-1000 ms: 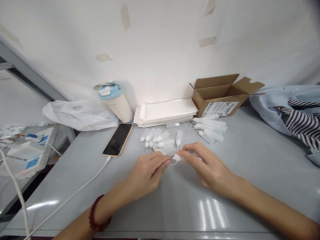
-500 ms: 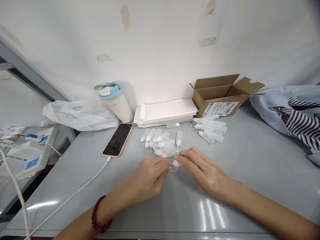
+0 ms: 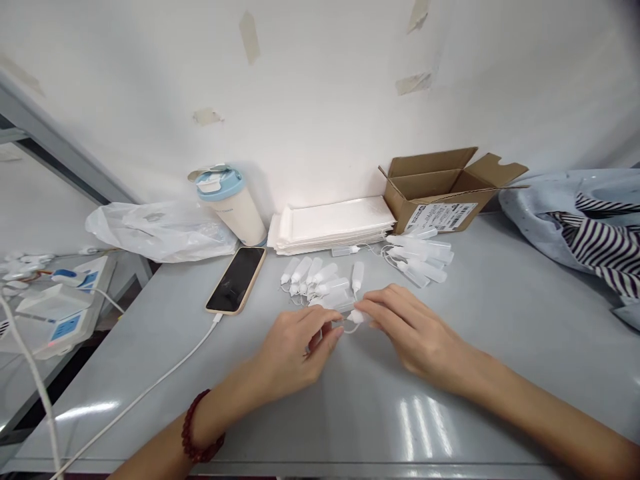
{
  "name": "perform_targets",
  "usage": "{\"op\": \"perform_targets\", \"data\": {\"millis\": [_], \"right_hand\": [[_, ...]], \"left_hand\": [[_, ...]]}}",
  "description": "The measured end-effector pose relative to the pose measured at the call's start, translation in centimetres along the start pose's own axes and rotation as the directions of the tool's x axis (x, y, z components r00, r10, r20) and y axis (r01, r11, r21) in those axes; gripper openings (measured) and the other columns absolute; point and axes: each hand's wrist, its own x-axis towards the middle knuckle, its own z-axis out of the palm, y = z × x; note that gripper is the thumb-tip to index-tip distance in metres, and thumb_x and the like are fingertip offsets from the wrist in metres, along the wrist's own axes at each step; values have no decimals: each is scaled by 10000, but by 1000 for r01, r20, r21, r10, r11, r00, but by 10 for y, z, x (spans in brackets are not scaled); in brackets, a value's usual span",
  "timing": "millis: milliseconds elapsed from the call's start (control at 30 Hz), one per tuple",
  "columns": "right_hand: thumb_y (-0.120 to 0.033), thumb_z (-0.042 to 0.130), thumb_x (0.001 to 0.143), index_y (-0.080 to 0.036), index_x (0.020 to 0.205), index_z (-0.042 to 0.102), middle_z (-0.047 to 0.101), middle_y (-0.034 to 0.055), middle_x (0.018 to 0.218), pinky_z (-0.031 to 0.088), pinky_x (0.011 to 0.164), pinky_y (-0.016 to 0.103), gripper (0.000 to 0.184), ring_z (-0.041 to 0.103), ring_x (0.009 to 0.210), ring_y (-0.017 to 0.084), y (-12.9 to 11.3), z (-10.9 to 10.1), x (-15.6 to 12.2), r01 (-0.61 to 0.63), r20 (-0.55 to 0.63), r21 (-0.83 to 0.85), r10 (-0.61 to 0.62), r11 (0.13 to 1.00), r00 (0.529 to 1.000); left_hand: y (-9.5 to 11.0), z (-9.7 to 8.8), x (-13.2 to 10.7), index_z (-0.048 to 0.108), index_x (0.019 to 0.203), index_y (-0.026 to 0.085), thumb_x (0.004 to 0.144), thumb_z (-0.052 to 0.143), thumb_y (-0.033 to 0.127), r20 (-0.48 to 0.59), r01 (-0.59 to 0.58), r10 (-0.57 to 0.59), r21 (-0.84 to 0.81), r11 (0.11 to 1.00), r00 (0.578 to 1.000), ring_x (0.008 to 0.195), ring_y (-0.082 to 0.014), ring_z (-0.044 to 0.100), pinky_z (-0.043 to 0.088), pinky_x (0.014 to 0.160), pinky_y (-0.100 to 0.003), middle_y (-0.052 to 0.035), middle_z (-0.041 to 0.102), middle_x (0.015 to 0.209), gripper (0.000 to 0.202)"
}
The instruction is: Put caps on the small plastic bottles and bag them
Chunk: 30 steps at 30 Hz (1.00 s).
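Observation:
My right hand [image 3: 413,327] pinches a small translucent dropper bottle [image 3: 356,317] by its white cap end, its tip pointing left. Most of that bottle's body is hidden behind the fingers. A thin white strap loops below the cap. Close to the tip, my left hand [image 3: 300,343] has its thumb and index finger slightly apart, with nothing visible gripped between them; a red bead bracelet [image 3: 193,430] circles that wrist. Just beyond the hands lies a pile of similar dropper bottles [image 3: 325,273]. One single bottle [image 3: 357,275] stands out at the pile's right.
Another bottle cluster [image 3: 423,253] lies before an open cardboard box [image 3: 440,193]. White padded envelopes [image 3: 340,220] are stacked at the wall, beside a tumbler [image 3: 235,207]. A phone [image 3: 236,280] with a charging cable lies left; a plastic bag [image 3: 160,230] sits behind it. Cloth [image 3: 575,220] is piled at right.
My left thumb and index finger have parted from their pinch at the bottle's tip. My right hand has shifted slightly up and right with the bottle.

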Motion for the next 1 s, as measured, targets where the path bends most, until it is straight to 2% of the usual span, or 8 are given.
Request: {"op": "perform_targets", "data": {"millis": [133, 400, 767, 867, 1000], "right_hand": [[-19, 388, 878, -116, 1135, 528, 602, 128, 968, 480, 692, 351, 308, 533, 817, 199, 1, 0, 1, 13, 1, -5, -13, 1000, 1000], [19, 371, 854, -120, 1190, 473, 565, 132, 980, 490, 681, 344, 377, 498, 831, 201, 0, 7, -3, 37, 5, 64, -37, 997, 999], [29, 391, 845, -89, 1162, 483, 555, 132, 963, 485, 683, 320, 350, 493, 842, 198, -1, 13, -6, 35, -10, 105, -34, 994, 999], [45, 394, 836, -69, 1160, 483, 555, 140, 965, 482, 689, 318, 355, 484, 850, 198, -1, 13, -6, 39, -9, 112, -38, 993, 999], [36, 414, 841, -54, 1154, 495, 561, 150, 975, 482, 704, 323, 336, 476, 853, 197, -1, 11, -4, 56, 1, 114, -56, 992, 998]], "left_hand": [[-1, -2, 1, 581, 936, 165, 915, 430, 187, -5, -1, 1, 5, 1000, 1000, 561, -104, 482, 353, 494, -195, -7, 581, 676, 154], [2, 1, 1, 554, 851, 163, 894, 415, 109, -21, -82, 82, 4, 997, 996, 535, -94, 424, 309, 483, -197, 16, 506, 621, 155], [2, 4, 1, 541, 873, 158, 884, 416, 85, -45, -150, 150, 2, 989, 988, 533, -96, 430, 336, 507, -203, 13, 509, 633, 145], [1, 5, -1, 531, 885, 158, 882, 424, 81, -46, -166, 167, 37, 986, 985, 546, -100, 452, 341, 516, -208, 10, 519, 648, 132], [-1, 4, 0, 528, 950, 149, 880, 430, 89, 6, -183, 184, 126, 975, 983, 571, -115, 475, 355, 534, -226, -3, 543, 683, 134]]}}
